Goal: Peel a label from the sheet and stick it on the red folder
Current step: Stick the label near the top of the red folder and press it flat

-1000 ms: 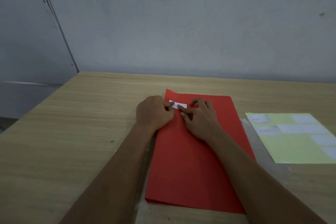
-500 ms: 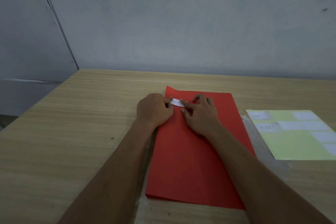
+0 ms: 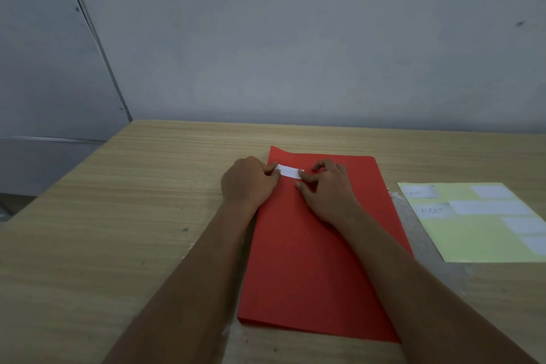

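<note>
Both hands are pinching a white label (image 3: 290, 172) — left hand (image 3: 249, 183) at its left end, right hand (image 3: 326, 189) curled at its right — lying near the far edge of the red folder (image 3: 310, 260), forearms stretching over the wooden table (image 3: 118, 230), label sheet (image 3: 478, 221) lying well apart.

A light wooden table (image 3: 124, 216) with a fine grain fills the lower part of the view, its far edge set against a plain grey wall (image 3: 295, 38). At the left, a grey panel (image 3: 44, 68) meets that wall along a slanted seam. The light is dim and even, with soft shadows.
</note>
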